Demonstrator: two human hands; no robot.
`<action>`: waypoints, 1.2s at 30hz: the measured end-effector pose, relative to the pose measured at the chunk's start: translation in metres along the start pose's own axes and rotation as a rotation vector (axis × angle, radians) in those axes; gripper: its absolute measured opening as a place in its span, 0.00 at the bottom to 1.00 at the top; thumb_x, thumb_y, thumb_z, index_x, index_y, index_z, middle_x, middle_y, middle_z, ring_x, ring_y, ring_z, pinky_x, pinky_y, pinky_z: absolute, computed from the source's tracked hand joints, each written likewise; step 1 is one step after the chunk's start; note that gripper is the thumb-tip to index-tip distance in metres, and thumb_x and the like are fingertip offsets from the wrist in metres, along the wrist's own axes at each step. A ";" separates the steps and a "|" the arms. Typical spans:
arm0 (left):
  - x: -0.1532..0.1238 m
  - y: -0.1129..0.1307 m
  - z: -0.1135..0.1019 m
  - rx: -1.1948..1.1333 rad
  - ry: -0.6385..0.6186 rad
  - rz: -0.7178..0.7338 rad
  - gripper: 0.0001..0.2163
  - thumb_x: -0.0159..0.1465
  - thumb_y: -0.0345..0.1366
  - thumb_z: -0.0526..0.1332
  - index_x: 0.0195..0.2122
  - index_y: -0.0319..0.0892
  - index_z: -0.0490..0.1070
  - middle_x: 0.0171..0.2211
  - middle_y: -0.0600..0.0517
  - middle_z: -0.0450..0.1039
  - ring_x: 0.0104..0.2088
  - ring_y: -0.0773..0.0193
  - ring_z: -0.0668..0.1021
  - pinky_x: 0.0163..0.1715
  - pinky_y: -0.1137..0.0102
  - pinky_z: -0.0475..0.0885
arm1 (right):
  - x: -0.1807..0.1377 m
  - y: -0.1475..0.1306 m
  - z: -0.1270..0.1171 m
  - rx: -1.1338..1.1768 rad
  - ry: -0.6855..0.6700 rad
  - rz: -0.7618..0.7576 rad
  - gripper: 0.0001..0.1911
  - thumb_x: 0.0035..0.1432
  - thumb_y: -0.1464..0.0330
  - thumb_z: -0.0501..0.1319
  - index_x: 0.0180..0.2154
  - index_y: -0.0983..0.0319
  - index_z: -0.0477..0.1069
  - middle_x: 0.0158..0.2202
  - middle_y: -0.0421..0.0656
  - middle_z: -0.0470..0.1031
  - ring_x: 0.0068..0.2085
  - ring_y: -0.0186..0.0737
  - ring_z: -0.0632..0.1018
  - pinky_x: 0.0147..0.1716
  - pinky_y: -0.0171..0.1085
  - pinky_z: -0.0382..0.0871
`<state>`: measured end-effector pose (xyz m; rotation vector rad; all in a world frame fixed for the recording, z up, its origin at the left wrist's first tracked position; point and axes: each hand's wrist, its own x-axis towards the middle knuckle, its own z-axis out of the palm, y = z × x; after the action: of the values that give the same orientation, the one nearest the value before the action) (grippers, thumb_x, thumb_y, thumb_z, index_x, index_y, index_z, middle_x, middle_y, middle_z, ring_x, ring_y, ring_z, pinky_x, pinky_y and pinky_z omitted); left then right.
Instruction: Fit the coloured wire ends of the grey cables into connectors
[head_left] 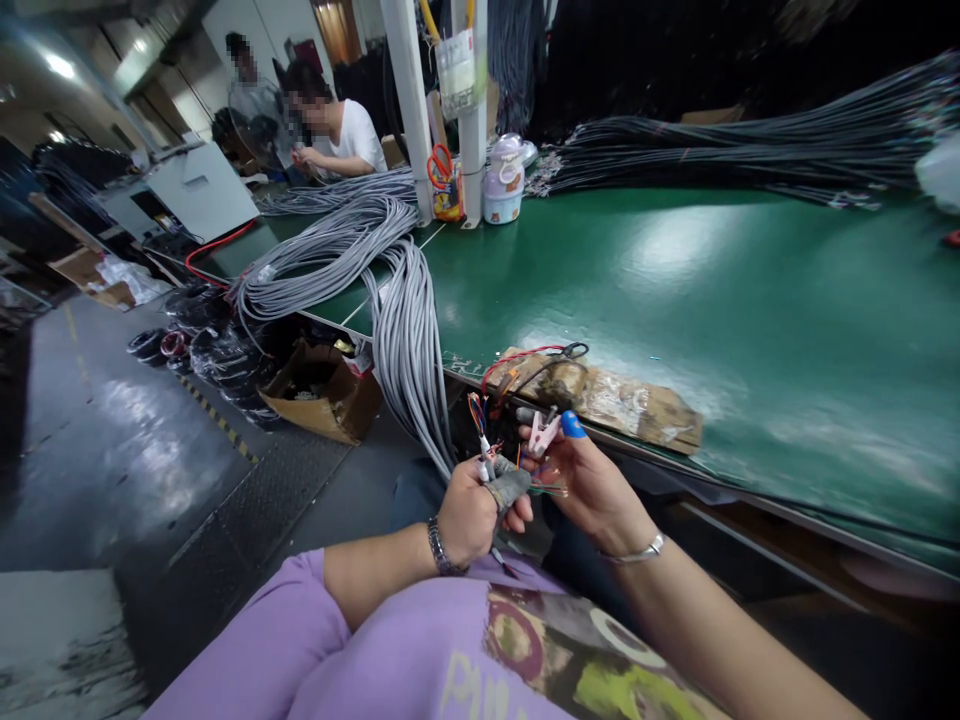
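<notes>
My left hand is closed around the end of a grey cable, with a grey wrap on the thumb. Thin coloured wires fan out from the cable's stripped end above the fist. My right hand, with a blue cover on one fingertip, pinches a small pale pink clip-like tool just right of the left hand. More fine wires show between the two hands. A thick bundle of grey cables hangs over the table edge beside my left hand.
On the green table lies a taped cardboard strip at the front edge, with a red wire. Coiled grey cables, a lilac bottle and black cables lie farther back. Below left stands a cardboard box. A person works opposite.
</notes>
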<state>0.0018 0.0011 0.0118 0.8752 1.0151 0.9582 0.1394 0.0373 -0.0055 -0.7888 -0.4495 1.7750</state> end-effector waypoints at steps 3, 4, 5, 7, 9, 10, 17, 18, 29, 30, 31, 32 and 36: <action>0.002 0.004 0.006 -0.037 -0.006 -0.008 0.19 0.49 0.49 0.67 0.21 0.38 0.64 0.15 0.54 0.68 0.12 0.73 0.66 0.13 0.76 0.58 | -0.001 0.000 0.001 0.006 -0.030 0.058 0.23 0.50 0.48 0.64 0.32 0.63 0.78 0.24 0.43 0.76 0.24 0.37 0.74 0.26 0.36 0.70; 0.003 0.005 0.008 -0.042 -0.009 -0.011 0.19 0.49 0.49 0.68 0.21 0.38 0.65 0.15 0.54 0.68 0.12 0.73 0.66 0.13 0.76 0.58 | -0.001 0.000 0.002 0.011 -0.036 0.066 0.23 0.49 0.48 0.65 0.32 0.63 0.78 0.24 0.43 0.76 0.24 0.37 0.74 0.26 0.36 0.70; 0.004 0.005 0.009 -0.042 -0.010 -0.013 0.19 0.48 0.50 0.68 0.22 0.38 0.64 0.15 0.54 0.68 0.12 0.73 0.66 0.13 0.76 0.58 | -0.001 0.000 0.003 0.018 -0.037 0.066 0.23 0.49 0.48 0.65 0.31 0.62 0.78 0.24 0.42 0.76 0.24 0.38 0.75 0.26 0.36 0.70; 0.005 0.005 0.011 -0.033 -0.010 -0.015 0.20 0.49 0.50 0.67 0.22 0.39 0.64 0.15 0.54 0.68 0.12 0.73 0.66 0.13 0.77 0.58 | 0.000 0.001 0.003 0.030 -0.029 0.058 0.20 0.50 0.50 0.65 0.30 0.62 0.78 0.24 0.42 0.76 0.24 0.38 0.75 0.26 0.36 0.71; 0.006 0.003 0.011 -0.022 -0.002 -0.015 0.20 0.49 0.50 0.67 0.21 0.39 0.64 0.15 0.54 0.68 0.12 0.73 0.66 0.13 0.76 0.58 | 0.002 0.001 0.002 0.034 -0.021 0.064 0.19 0.51 0.51 0.65 0.30 0.61 0.78 0.23 0.42 0.76 0.23 0.38 0.75 0.25 0.37 0.71; 0.007 0.003 0.011 -0.016 0.003 -0.017 0.20 0.49 0.50 0.67 0.21 0.39 0.64 0.15 0.54 0.67 0.12 0.73 0.66 0.13 0.76 0.58 | 0.003 0.002 0.002 0.034 -0.020 0.072 0.19 0.51 0.51 0.65 0.30 0.61 0.78 0.22 0.42 0.76 0.22 0.38 0.74 0.24 0.37 0.70; 0.005 0.000 0.008 -0.007 -0.001 -0.001 0.19 0.50 0.49 0.67 0.21 0.38 0.65 0.15 0.54 0.68 0.12 0.73 0.66 0.13 0.77 0.58 | 0.003 0.006 -0.001 0.044 -0.051 0.037 0.23 0.50 0.47 0.63 0.31 0.61 0.76 0.25 0.42 0.76 0.24 0.38 0.75 0.24 0.37 0.71; 0.003 -0.001 0.006 -0.007 0.000 0.004 0.18 0.50 0.49 0.67 0.21 0.38 0.65 0.15 0.54 0.68 0.12 0.73 0.66 0.13 0.77 0.58 | 0.003 0.006 -0.001 0.058 -0.051 0.037 0.23 0.50 0.47 0.63 0.31 0.60 0.76 0.27 0.42 0.77 0.24 0.37 0.75 0.25 0.37 0.71; -0.001 0.000 0.000 -0.064 0.016 0.030 0.16 0.52 0.46 0.66 0.23 0.38 0.65 0.16 0.54 0.69 0.12 0.73 0.67 0.12 0.77 0.58 | -0.002 -0.002 0.003 -0.006 -0.046 0.017 0.20 0.50 0.50 0.65 0.31 0.61 0.77 0.26 0.42 0.77 0.24 0.36 0.74 0.25 0.36 0.70; 0.000 0.002 0.001 -0.081 0.022 0.027 0.16 0.52 0.46 0.66 0.23 0.38 0.65 0.16 0.55 0.69 0.12 0.73 0.67 0.12 0.77 0.58 | -0.002 -0.002 0.002 -0.005 -0.066 0.032 0.21 0.50 0.49 0.64 0.31 0.61 0.77 0.25 0.42 0.76 0.23 0.37 0.74 0.25 0.37 0.70; 0.001 0.003 0.002 -0.095 0.029 0.023 0.16 0.51 0.46 0.67 0.23 0.38 0.65 0.15 0.55 0.68 0.12 0.73 0.67 0.12 0.77 0.58 | -0.001 -0.001 0.001 -0.003 -0.084 0.044 0.22 0.50 0.48 0.64 0.32 0.61 0.77 0.24 0.42 0.76 0.23 0.37 0.73 0.25 0.38 0.69; 0.002 0.004 0.003 -0.107 0.035 0.023 0.16 0.51 0.46 0.67 0.22 0.38 0.65 0.15 0.55 0.68 0.12 0.73 0.67 0.12 0.78 0.58 | 0.000 0.000 0.000 0.000 -0.099 0.057 0.23 0.50 0.48 0.64 0.33 0.61 0.77 0.24 0.42 0.76 0.23 0.38 0.73 0.26 0.39 0.69; 0.005 0.003 0.005 -0.116 0.064 0.018 0.16 0.50 0.45 0.67 0.23 0.39 0.65 0.15 0.55 0.68 0.11 0.73 0.66 0.11 0.78 0.56 | 0.006 0.003 -0.005 0.031 -0.089 0.075 0.21 0.50 0.50 0.65 0.31 0.62 0.78 0.22 0.42 0.76 0.24 0.37 0.74 0.28 0.37 0.70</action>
<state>0.0065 0.0064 0.0148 0.7621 0.9972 1.0559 0.1399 0.0414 -0.0129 -0.7150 -0.4550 1.8882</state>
